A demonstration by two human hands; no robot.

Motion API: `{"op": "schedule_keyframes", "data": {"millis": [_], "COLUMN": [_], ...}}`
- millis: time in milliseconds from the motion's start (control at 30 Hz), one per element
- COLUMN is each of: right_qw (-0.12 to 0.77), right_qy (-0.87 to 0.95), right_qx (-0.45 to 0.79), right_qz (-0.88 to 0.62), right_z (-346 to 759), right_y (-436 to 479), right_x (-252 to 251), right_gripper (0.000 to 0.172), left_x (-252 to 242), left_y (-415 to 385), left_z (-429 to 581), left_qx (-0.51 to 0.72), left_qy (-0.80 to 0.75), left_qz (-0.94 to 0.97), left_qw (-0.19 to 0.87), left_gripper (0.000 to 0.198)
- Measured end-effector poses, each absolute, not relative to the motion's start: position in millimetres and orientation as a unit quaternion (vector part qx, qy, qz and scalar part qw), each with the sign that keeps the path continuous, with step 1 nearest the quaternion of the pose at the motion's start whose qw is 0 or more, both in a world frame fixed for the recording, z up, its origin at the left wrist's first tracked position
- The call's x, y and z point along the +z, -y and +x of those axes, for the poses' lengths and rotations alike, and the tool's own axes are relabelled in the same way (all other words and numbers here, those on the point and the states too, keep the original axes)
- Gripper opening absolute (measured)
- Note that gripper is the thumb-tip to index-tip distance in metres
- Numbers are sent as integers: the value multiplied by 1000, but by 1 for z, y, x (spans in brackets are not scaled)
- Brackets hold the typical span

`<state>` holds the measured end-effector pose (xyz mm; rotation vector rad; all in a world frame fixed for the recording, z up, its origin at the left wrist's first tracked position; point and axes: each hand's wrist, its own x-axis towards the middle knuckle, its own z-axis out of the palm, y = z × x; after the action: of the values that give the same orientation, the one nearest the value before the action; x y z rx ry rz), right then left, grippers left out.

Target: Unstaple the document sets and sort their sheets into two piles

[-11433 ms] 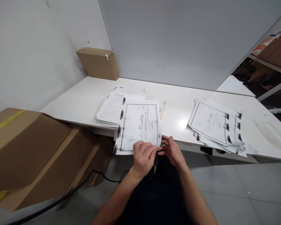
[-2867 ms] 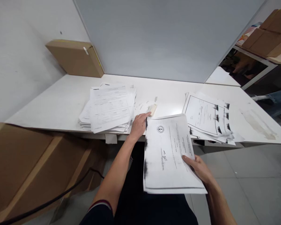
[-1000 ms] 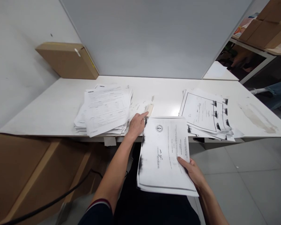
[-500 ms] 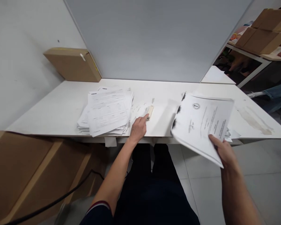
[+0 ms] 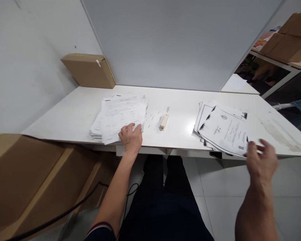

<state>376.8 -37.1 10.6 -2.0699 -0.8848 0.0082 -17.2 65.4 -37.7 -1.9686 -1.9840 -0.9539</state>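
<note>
On the left of the white table lies a stack of printed sheets (image 5: 122,112), slightly fanned. My left hand (image 5: 131,137) rests at the stack's lower right corner, fingers apart and curved over the top sheet. A cream stapler (image 5: 164,122) lies by itself between the two stacks. On the right, papers with black smudged edges and a round seal (image 5: 225,129) lie in a loose pile reaching the table's front edge. My right hand (image 5: 262,159) is just off that pile's lower right corner, with its fingers spread and nothing in them.
A cardboard box (image 5: 90,71) stands at the table's back left against the wall. A grey panel (image 5: 165,43) rises behind the white table (image 5: 175,100). Large cardboard boxes (image 5: 25,174) and a black cable are at the lower left. More boxes (image 5: 286,43) sit on a shelf at the right.
The sealed papers went from my right hand down onto the right pile, and that hand let go. My left hand left the stapler and moved left to the printed stack. The view shifted slightly.
</note>
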Motion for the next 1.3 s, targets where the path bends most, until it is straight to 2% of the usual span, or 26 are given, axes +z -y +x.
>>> {"op": "schedule_keyframes", "data": {"millis": [100, 233, 333, 433, 533, 667, 733, 833, 900, 967, 1100, 1200, 1300], "right_qw": [479, 461, 448, 484, 518, 498, 491, 480, 473, 471, 474, 470, 476], "right_qy": [400, 383, 327, 300, 260, 239, 239, 233, 229, 229, 230, 217, 192], "right_qx": [223, 581, 715, 710, 663, 654, 655, 659, 663, 663, 653, 656, 668], "right_qz": [-749, -551, -425, -415, -474, -517, -522, -530, -534, -535, -544, -549, -539], "right_z": [322, 253, 222, 212, 224, 253, 263, 266, 263, 259, 255, 255, 254], "right_y": [37, 19, 6, 0, 5, 25, 35, 44, 46, 47, 47, 47, 45], "right_x": [-6, -16, -17, -23, -37, -52, -53, -51, -49, -47, -44, -44, -48], "right_gripper": [48, 58, 59, 49, 46, 45, 45, 41, 38, 36, 38, 38, 34], "left_x": [-38, -35, -33, -34, -35, -34, -34, -36, -36, -34, -26, -21, -22], "left_y": [-60, -27, 2, 21, 23, 2, -12, -31, -40, -47, -46, -28, 3], "left_z": [-13, 5, 23, 31, 18, -23, -43, -61, -66, -67, -53, -24, 15], "left_qx": [-356, -388, -366, -359, -382, -450, -428, -379, -350, -344, -409, -448, -452], "left_qy": [633, 528, 391, 289, 275, 498, 595, 645, 655, 650, 593, 516, 419], "left_qz": [-682, -746, -832, -877, -879, -738, -674, -656, -665, -674, -685, -718, -781], "left_qw": [83, 115, 142, 136, 76, 64, 92, 98, 79, 73, 113, 131, 97], "left_gripper": [33, 37, 34, 27, 29, 17, 22, 32, 30, 24, 21, 24, 30]}}
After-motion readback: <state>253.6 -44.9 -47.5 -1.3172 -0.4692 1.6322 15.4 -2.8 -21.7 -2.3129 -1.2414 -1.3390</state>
